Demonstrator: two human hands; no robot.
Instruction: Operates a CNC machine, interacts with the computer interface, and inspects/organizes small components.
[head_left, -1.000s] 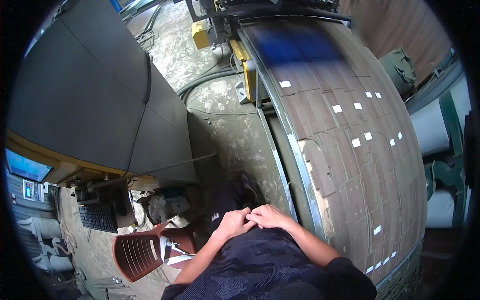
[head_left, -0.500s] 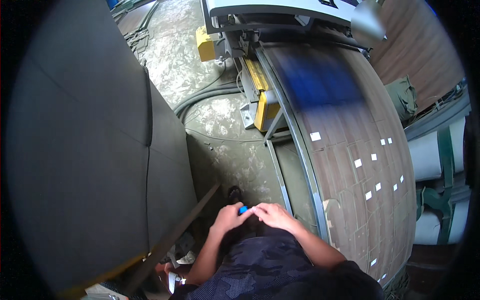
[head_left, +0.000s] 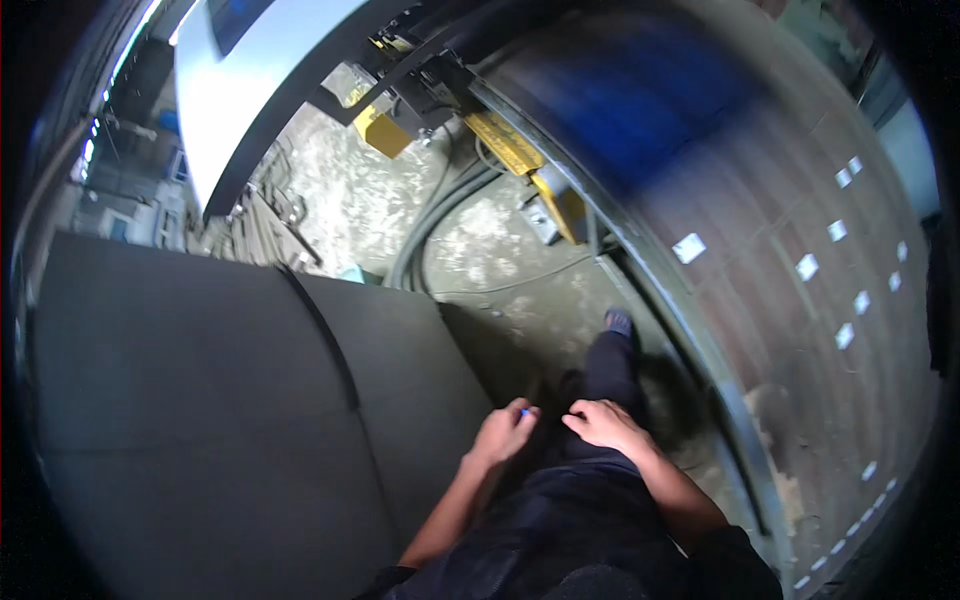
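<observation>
In front of my waist, my left hand is closed around a small bright blue object; only a bit of it shows between thumb and fingers, and its kind is hidden. A short gap to the right of it, my right hand is curled with the fingertips together. What it holds, if anything, does not show. Neither hand touches the brown panel surface on the right, which carries several small white labels.
A large dark grey casing fills the left. A metal rail edges the panel surface. Ahead are yellow machine parts, thick hoses on the floor and a white machine cover. A blurred dark blue patch shows at the far right.
My hands have moved apart, the blue object staying in the left. My view has turned right and a leg has stepped forward between the casing and the rail.
</observation>
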